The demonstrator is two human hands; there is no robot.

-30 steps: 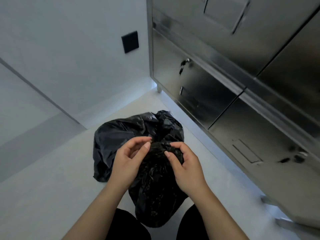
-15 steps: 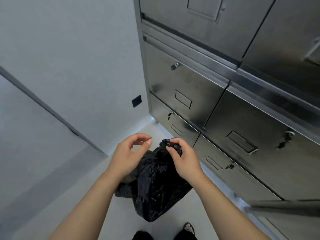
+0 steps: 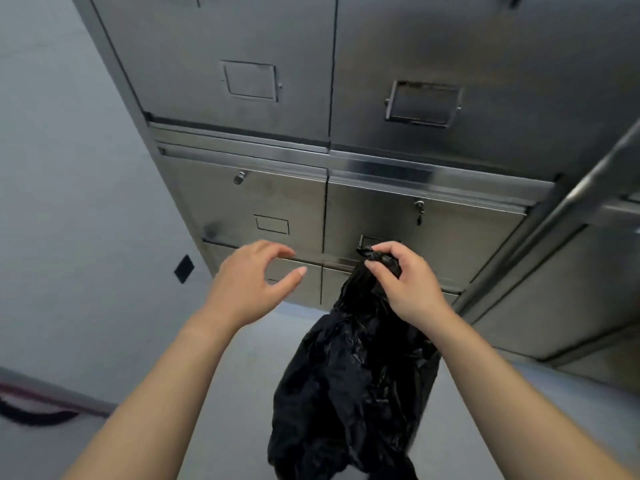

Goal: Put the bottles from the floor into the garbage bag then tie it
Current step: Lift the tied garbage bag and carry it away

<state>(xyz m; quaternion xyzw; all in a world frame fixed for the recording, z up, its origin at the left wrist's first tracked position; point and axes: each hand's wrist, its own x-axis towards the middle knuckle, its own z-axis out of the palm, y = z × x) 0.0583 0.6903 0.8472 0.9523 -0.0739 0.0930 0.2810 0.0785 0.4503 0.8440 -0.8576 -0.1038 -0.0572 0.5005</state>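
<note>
A black garbage bag hangs in the air in front of me, its neck gathered into a tight twist at the top. My right hand pinches that twisted neck and carries the bag. My left hand hovers to the left of the bag with its fingers loosely spread, holding nothing and apart from the plastic. No bottles are visible; whatever is inside the bag is hidden.
A steel cabinet with drawers and small locks stands close ahead. A metal rail slants at the right. A grey wall with a black plate is on the left, and grey floor lies below.
The bag has come up off the floor, hanging from my right hand. My left hand has let go and moved away to the left. The view has risen toward the cabinet.
</note>
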